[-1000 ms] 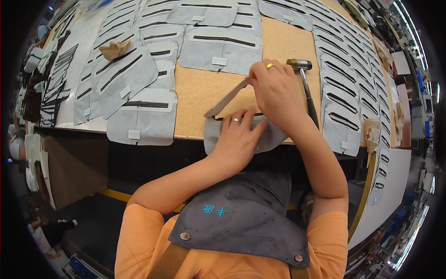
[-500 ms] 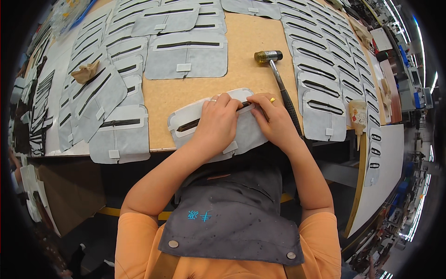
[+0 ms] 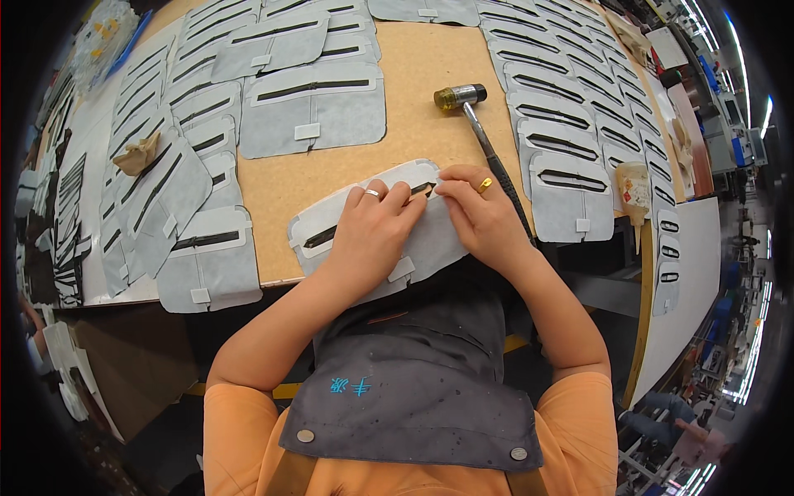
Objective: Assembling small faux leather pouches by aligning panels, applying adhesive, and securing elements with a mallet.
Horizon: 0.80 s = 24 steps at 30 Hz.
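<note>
A grey panel (image 3: 442, 236) with a white strip around a long dark slot (image 3: 321, 237) lies at a slant by the table's near edge, its lower part hanging toward my apron. My left hand (image 3: 374, 230) rests over the middle of the slot, fingers bent and pressed on the panel; it wears a silver ring. At the slot's right end my right hand (image 3: 484, 213) pinches the panel's edge between thumb and fingers, with a gold ring showing. A narrow tan opening shows between the two hands' fingertips. What lies under my left palm is hidden.
A mallet (image 3: 488, 140) with a yellow and black head lies beyond my right hand. Rows of similar grey panels (image 3: 310, 112) overlap at left and right. A tan crumpled piece (image 3: 137, 155) sits on the left rows. A pale bottle (image 3: 633, 192) with a nozzle stands at the right edge.
The whole view has shifted a little. My right fingers have drawn slightly away from the left ones, and more of the slot's right end shows between the hands.
</note>
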Available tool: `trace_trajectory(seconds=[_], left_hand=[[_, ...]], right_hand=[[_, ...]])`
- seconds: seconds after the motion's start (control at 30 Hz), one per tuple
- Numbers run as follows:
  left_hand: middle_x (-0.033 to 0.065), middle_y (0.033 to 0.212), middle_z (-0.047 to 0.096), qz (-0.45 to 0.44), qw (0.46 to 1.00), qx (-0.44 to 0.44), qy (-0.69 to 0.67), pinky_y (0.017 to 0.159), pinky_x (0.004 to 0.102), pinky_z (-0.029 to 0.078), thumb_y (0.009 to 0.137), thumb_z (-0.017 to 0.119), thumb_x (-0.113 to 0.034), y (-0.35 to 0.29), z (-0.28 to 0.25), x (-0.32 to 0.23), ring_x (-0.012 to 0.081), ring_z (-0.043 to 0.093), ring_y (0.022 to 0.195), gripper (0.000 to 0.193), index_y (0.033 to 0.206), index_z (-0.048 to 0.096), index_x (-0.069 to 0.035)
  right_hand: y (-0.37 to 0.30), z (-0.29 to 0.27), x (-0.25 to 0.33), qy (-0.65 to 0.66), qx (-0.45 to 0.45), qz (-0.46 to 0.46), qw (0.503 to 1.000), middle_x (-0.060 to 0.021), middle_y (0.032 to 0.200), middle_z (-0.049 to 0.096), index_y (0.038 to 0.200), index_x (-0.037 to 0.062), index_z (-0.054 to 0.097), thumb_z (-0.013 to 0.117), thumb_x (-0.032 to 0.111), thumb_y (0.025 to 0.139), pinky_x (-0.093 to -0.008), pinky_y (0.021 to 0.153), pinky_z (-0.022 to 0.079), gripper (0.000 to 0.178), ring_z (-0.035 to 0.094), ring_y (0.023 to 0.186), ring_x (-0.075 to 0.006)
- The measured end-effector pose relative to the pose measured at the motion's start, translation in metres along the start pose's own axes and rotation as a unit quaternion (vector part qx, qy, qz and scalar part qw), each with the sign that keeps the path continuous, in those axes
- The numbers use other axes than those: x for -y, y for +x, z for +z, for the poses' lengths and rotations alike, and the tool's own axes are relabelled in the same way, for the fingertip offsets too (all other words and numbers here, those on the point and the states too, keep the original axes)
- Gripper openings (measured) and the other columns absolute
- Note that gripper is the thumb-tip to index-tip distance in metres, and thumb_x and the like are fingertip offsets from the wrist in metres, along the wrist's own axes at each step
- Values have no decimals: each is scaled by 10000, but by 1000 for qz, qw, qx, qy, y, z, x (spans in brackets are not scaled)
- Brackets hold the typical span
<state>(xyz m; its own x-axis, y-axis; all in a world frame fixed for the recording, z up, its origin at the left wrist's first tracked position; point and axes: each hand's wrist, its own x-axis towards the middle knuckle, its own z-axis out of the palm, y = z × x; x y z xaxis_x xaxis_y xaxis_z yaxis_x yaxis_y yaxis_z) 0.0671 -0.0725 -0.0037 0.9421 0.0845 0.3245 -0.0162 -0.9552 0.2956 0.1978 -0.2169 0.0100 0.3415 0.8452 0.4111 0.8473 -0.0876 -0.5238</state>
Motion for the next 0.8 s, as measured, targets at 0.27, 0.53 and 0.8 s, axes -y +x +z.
trace_trajectory(seconds=[0.27,0.53,0.8], left_hand=[[62,925,566,-92,979,-18,-181,777,363,383,809,613,-18,-20,-16,16,251,542,878,246,1049,639,-68],[52,963,545,17,1000,-20,-15,742,345,382,759,562,-43,-27,-15,13,222,527,869,321,1077,607,-34],[78,966,545,-41,995,-50,-80,750,362,390,813,574,-30,-32,-20,16,259,538,878,265,1079,580,-31]], right_hand=[[0,8,7,37,75,51,995,-139,1115,579,1171,53,543,615,47,852,-388,900,463,327,555,1060,-335],[-1,-1,1,-146,108,-96,979,-86,1068,604,1081,20,621,585,-39,722,-361,888,464,365,568,1031,-267],[12,24,24,66,74,3,995,-123,997,587,1049,23,567,599,25,815,-399,842,460,235,561,952,-305]])
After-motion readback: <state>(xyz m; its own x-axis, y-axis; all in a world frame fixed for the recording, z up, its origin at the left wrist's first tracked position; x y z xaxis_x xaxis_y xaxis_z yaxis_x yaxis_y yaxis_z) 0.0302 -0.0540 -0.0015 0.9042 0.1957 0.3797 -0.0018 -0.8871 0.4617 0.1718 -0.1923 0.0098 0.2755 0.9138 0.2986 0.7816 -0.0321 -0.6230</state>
